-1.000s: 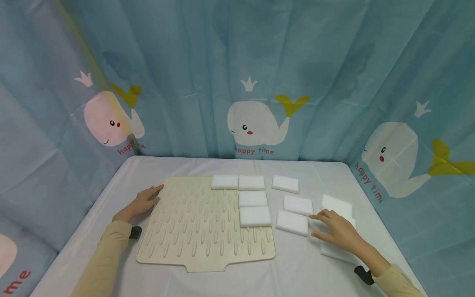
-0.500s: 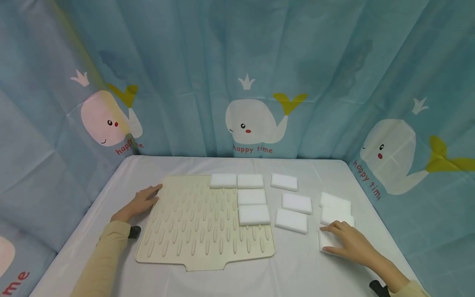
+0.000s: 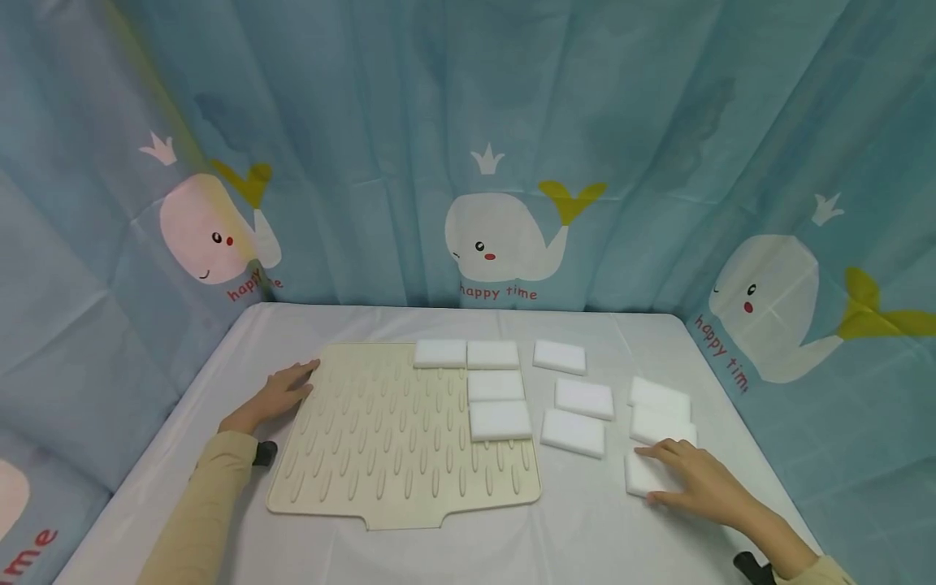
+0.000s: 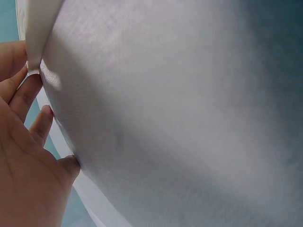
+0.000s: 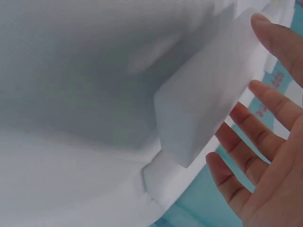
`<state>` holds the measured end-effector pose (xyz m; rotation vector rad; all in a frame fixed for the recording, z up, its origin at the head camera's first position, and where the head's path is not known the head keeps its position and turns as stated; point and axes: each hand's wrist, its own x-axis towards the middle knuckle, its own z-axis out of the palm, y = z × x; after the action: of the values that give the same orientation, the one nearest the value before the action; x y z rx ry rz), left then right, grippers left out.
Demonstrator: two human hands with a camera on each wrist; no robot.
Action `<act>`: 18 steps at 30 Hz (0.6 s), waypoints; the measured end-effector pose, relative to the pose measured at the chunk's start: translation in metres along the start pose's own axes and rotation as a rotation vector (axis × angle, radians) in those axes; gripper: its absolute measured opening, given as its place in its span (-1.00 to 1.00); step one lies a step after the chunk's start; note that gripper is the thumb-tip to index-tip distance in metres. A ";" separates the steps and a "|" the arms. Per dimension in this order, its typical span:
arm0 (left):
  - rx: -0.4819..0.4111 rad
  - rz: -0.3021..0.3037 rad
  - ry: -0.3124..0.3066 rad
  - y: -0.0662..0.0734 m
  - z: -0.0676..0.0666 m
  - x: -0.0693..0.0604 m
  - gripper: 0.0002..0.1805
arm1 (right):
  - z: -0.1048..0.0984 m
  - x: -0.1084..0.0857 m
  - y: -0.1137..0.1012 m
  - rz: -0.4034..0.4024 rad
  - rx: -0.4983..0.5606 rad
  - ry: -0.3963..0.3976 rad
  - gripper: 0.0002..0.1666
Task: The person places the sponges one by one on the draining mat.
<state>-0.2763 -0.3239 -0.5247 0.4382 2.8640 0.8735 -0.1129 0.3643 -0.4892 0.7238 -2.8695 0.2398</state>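
Observation:
A beige ridged drying mat (image 3: 366,471) lies on the table in the head view, with several white sponges, such as this one (image 3: 500,421), along its back and right edges. My left hand (image 3: 274,396) rests at the mat's left back corner, its fingers touching the edge. To the right, my right hand (image 3: 698,481) has its thumb and forefinger on opposite edges of a white sponge (image 3: 645,475). The right wrist view shows this sponge (image 5: 208,85) close up, thumb at one edge, other fingers along the far side. The hand hides part of it.
Between mat and right hand lie loose white sponges, one near the back (image 3: 560,357) and two nearer, including this sponge (image 3: 574,433). Two more, one this sponge (image 3: 661,424), lie just behind the right hand. A blue whale-print curtain (image 3: 366,203) surrounds the white-covered table (image 3: 585,528).
My right hand has moved right and toward me, from over the sponges to the nearest one on the right, where its fingers have settled. The left hand and the mat have not moved.

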 end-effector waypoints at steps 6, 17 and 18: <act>0.001 0.001 -0.004 0.000 -0.001 0.001 -0.39 | -0.004 0.007 -0.005 -0.026 0.005 0.035 -0.31; 0.002 -0.001 0.005 -0.002 0.001 0.001 -0.38 | 0.002 0.025 -0.020 -0.103 0.077 0.077 -0.32; 0.000 -0.005 0.006 -0.002 0.001 0.001 -0.38 | 0.003 0.027 -0.022 -0.110 0.081 0.080 -0.31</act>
<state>-0.2772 -0.3249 -0.5265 0.4294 2.8688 0.8756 -0.1261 0.3321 -0.4838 0.8641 -2.7478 0.3636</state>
